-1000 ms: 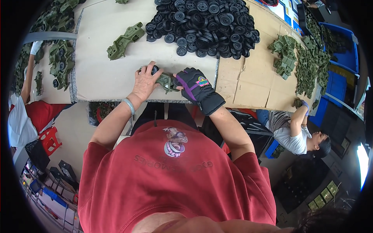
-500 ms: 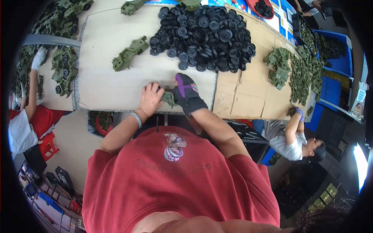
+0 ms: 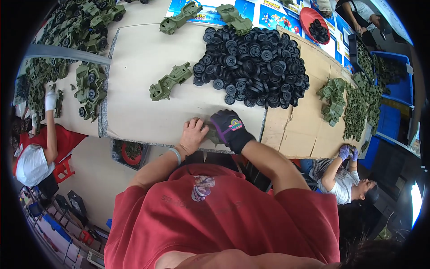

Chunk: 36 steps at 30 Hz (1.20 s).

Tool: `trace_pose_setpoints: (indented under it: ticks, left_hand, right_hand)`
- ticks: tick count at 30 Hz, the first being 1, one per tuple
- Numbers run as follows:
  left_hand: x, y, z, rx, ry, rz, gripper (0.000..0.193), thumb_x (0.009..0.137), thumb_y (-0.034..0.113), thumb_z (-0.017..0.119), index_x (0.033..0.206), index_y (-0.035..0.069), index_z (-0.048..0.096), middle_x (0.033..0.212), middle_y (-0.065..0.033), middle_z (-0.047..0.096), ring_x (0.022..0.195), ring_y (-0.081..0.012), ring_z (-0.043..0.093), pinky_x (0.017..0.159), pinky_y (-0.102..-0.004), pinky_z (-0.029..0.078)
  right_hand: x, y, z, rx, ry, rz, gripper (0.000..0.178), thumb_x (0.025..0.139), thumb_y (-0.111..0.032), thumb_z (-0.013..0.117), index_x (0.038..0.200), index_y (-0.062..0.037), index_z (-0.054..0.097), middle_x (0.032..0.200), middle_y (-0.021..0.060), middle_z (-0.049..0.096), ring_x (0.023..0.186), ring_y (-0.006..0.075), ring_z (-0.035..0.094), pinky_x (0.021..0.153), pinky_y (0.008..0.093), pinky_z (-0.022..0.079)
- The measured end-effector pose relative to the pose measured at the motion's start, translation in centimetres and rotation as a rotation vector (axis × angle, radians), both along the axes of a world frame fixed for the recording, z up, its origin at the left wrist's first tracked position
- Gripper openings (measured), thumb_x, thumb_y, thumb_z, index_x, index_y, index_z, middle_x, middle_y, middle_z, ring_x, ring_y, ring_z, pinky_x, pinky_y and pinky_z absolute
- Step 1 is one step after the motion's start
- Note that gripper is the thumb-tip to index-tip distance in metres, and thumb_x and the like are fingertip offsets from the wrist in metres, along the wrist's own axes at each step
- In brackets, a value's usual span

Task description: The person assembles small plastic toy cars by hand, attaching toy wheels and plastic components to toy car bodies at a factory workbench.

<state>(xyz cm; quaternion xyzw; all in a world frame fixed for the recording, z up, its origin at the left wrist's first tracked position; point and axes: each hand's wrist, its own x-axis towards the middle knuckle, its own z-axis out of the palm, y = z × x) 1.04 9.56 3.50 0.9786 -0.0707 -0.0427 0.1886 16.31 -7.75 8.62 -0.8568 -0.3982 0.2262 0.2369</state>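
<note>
At the near edge of the cardboard-covered table, my bare left hand [image 3: 194, 136] grips the left end of a green plastic toy vehicle [image 3: 215, 136]. My right hand [image 3: 230, 130], in a black and purple glove with bare fingertips, is closed over the toy's right side. The two hands hide most of it, and I cannot make out whether a wheel is between the fingers. Just beyond them lies a big heap of black toy wheels [image 3: 255, 65]. Another green toy vehicle body [image 3: 171, 81] rests on the cardboard to the left of that heap.
Two green vehicle bodies [image 3: 181, 19] lie beyond the heap. Many wheeled toys [image 3: 90, 85] are piled at the left, and green parts [image 3: 356, 114] at the right. A red bowl [image 3: 309, 18] holds black pieces. Co-workers sit at the left [image 3: 49, 143] and right [image 3: 342, 179].
The whole view has shifted, so the table appears lower and further right. My right hand has rolled over, its back now facing up, and closed in on the toy beside my left hand.
</note>
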Motion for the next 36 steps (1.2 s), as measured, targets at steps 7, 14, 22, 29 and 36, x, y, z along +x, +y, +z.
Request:
trace_pose_setpoints:
  ticks: [7,14,22,29,36]
  left_hand:
    - [1.0,0.1,1.7,0.004,-0.009,0.006,0.042,0.080,0.025,0.080,0.120,0.017,0.068,0.133,-0.0119,0.056,0.130,-0.0348,0.053,0.099,-0.0513,0.048]
    - [3.7,8.7,8.9,-0.203,-0.287,0.424,0.060,0.073,0.030,0.093,0.118,-0.001,0.067,0.120,-0.0232,0.066,0.117,-0.0446,0.062,0.105,-0.0522,0.052]
    - [16.8,44.4,3.8,0.628,-0.331,0.718,0.074,0.090,0.054,0.082,0.149,0.017,0.057,0.148,-0.0226,0.057,0.135,-0.0462,0.054,0.108,-0.0574,0.050]
    - [18.5,32.9,1.5,0.358,-0.425,0.276,0.075,0.091,0.025,0.085,0.157,0.015,0.052,0.170,-0.0207,0.035,0.153,-0.0445,0.039,0.126,-0.0556,0.036]
    - [4.7,9.1,4.7,-0.068,-0.006,0.141,0.059,0.081,-0.002,0.078,0.138,0.007,0.063,0.167,-0.0221,0.038,0.154,-0.0457,0.038,0.128,-0.0519,0.036]
  right_hand:
    - [1.0,-0.8,-1.3,-0.005,-0.076,0.247,0.029,0.083,-0.018,0.073,0.109,-0.0061,0.068,0.102,0.0201,0.070,0.098,0.0418,0.068,0.087,0.0520,0.055]
    - [0.7,-4.4,3.1,0.706,0.210,-0.768,0.027,0.097,-0.001,0.065,0.123,-0.0039,0.069,0.105,0.0034,0.068,0.095,0.0117,0.065,0.083,0.0308,0.055]
    - [-4.1,-15.6,1.9,0.226,0.101,-0.762,0.037,0.090,-0.003,0.068,0.126,0.0010,0.068,0.112,0.0182,0.071,0.100,0.0342,0.071,0.089,0.0420,0.058]
    - [3.4,-32.2,1.3,-0.275,-0.462,-1.014,0.072,0.088,-0.021,0.076,0.152,0.0015,0.054,0.148,0.0288,0.060,0.138,0.0468,0.056,0.118,0.0507,0.045]
    - [20.0,-38.2,7.3,-0.258,-0.764,-0.951,0.073,0.089,-0.029,0.082,0.151,-0.0014,0.054,0.150,0.0269,0.059,0.136,0.0454,0.058,0.112,0.0530,0.049]
